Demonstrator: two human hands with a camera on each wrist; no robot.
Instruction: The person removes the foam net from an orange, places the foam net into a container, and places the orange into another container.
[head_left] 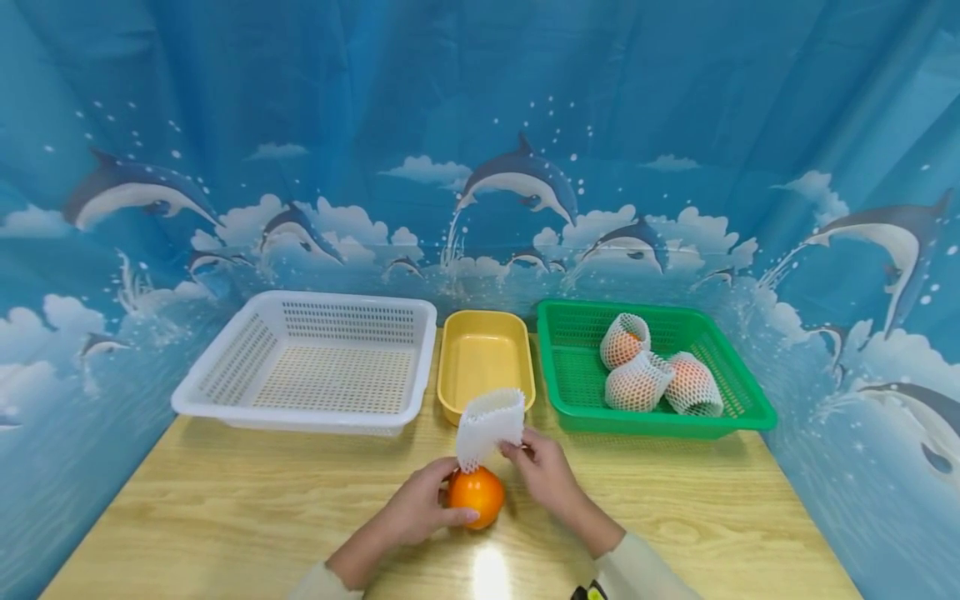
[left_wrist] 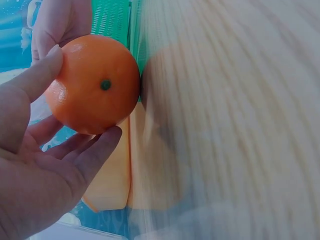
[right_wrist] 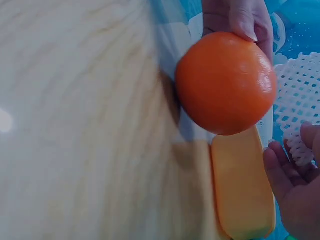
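That orange (head_left: 486, 493) is vivid orange with a green stem dot, and the foam net (head_left: 487, 427) is white mesh. More white netting turns the wrapped fruits (head_left: 632, 387) peachy. I see a white basket (head_left: 300, 417), a yellow tub (head_left: 487, 367), a green basket (head_left: 637, 423), cream sleeves (head_left: 647, 571), a pale yellow wood-grained table (head_left: 247, 492), and blue curtains (head_left: 300, 75) patterned with dolphins and white clouds.

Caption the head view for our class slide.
Left fingers hold an orange, right fingers pinch a white net, near a yellow tub.
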